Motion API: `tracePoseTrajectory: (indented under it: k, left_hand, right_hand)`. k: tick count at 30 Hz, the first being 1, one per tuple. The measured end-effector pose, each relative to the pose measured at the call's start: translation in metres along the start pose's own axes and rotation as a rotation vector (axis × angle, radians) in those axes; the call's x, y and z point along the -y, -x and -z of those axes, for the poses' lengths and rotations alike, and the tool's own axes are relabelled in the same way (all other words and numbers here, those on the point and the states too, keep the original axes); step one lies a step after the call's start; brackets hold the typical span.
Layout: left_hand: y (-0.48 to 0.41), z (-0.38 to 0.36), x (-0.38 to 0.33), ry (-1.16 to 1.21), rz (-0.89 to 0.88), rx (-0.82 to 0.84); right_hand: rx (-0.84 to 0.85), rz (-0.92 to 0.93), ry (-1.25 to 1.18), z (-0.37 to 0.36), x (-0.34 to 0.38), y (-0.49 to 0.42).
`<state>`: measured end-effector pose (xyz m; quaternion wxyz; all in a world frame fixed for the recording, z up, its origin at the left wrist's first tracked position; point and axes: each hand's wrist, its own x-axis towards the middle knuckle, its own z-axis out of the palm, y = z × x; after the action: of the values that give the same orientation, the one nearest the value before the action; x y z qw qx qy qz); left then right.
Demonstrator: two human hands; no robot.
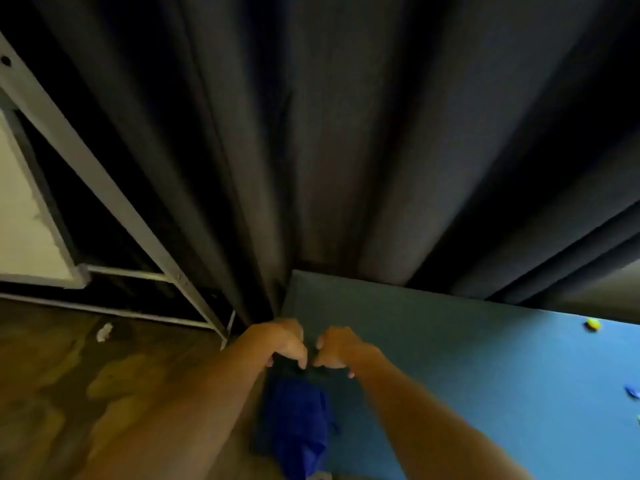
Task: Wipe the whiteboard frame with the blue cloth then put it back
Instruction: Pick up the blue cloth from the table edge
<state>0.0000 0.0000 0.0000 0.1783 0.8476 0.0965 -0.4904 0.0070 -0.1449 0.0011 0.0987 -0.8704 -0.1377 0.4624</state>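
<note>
1. Pinching the top edge of the blue cloth with the left hand and the right hand, fingers of both curled onto the fabric, knuckles almost meeting.
2. Letting the cloth hang down between the forearms, crumpled at its lower end, across the left edge of a blue tabletop; cannot tell whether lying on it or hanging clear.
3. Working just below the tabletop's far-left corner, hard against the folds of a dark curtain that close off the whole far side.
4. Leaving the whiteboard well off to the left, its grey frame slanting down to a foot close beside the left wrist, lower rails running along the floor line.
5. Open room to the left over brown wooden floor, with a white scrap lying near the frame's base.
6. Open room to the right across the tabletop, toward a small yellow-green object near the far edge and a blue piece cut off by the right border; both too small to name.
</note>
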Motion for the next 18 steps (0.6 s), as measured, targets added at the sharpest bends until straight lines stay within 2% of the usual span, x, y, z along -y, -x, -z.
tracePoseTrajectory:
  k: [5,9,12,13,15,18]
  left_hand:
    - [-0.032,-0.072,0.02,-0.021,0.0,0.046]
    - [-0.037,-0.114,0.038,-0.01,-0.019,-0.185]
    - [-0.032,-0.115,0.043,0.097,-0.035,-0.25]
    - [-0.028,-0.108,0.047,0.153,-0.045,-0.244]
    - [-0.019,-0.085,0.056,0.307,-0.057,-0.233]
    - [0.01,-0.043,0.075,0.834,-0.084,-0.23]
  right_hand:
    - [0.155,-0.054,-0.167,-0.066,-0.014,-0.036]
    - [-0.018,-0.041,-0.209,-0.104,-0.023,-0.046]
    - [-0.012,-0.024,-0.23,-0.109,-0.027,-0.046]
    - [0.014,-0.016,-0.3,-0.107,-0.026,-0.044]
    - [0.037,-0.003,-0.591,-0.095,-0.024,-0.035]
    - [0.045,0.059,-1.187,-0.065,-0.004,-0.017]
